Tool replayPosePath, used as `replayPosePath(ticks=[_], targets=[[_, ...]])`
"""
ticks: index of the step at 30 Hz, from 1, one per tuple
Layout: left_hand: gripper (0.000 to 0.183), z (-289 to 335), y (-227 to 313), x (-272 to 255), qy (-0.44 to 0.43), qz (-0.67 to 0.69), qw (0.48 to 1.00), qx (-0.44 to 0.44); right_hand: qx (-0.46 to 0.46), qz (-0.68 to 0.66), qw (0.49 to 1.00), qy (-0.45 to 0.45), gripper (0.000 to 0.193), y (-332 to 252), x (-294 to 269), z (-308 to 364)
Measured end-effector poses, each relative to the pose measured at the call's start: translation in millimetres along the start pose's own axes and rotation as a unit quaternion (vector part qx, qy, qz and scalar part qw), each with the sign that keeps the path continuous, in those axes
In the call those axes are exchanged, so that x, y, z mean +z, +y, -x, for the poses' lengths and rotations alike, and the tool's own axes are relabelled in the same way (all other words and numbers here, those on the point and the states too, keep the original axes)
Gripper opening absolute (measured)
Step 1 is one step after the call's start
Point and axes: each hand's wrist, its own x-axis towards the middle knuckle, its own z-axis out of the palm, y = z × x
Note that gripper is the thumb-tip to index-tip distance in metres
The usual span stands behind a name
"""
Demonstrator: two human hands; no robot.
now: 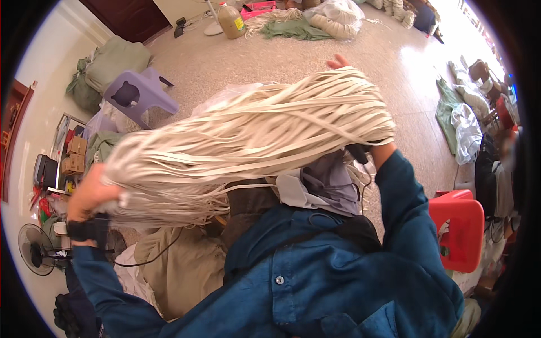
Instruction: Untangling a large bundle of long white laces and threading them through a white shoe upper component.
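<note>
A thick hank of cream flat cord (253, 135) stretches between my two hands above my lap, slightly blurred. At its left end, my left hand (96, 188) is closed on the strands, smeared by motion. The right end is looped over my right hand (338, 61), which bears it. Only a few fingertips stick out past the far edge, and the wrist shows below; the palm and the rest of the fingers are hidden by the cord. Loose strands hang under the hank near my left hand. Grey cloth (321, 183) lies at my lap beneath it.
A purple plastic stool (138, 96) stands ahead on the left, a red stool (462, 228) close on the right. A small fan (36, 250) is at far left. A jug (231, 21), more cord (276, 21) and filled bags (338, 19) lie on the far floor.
</note>
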Motion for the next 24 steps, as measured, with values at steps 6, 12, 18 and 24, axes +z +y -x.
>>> replayPosePath(ticks=[6, 12, 18, 24], targets=[[0.05, -60, -38, 122, -0.182, 0.126, 0.974, 0.057, 0.051, -0.051, 0.996, -0.051, 0.034, 130, 29, 76], [0.051, -70, -45, 174, -0.315, 0.135, 0.938, 0.052, 0.052, -0.051, 0.986, -0.15, 0.033, 118, 111, 113], [0.049, -73, -70, 198, -0.288, 0.1, 0.952, 0.029, 0.12, -0.141, 0.961, -0.204, 0.027, 68, 120, 148], [0.05, -86, -135, 239, -0.323, 0.168, 0.931, 0.024, 0.139, -0.299, 0.929, -0.167, 0.023, -26, 38, 188]])
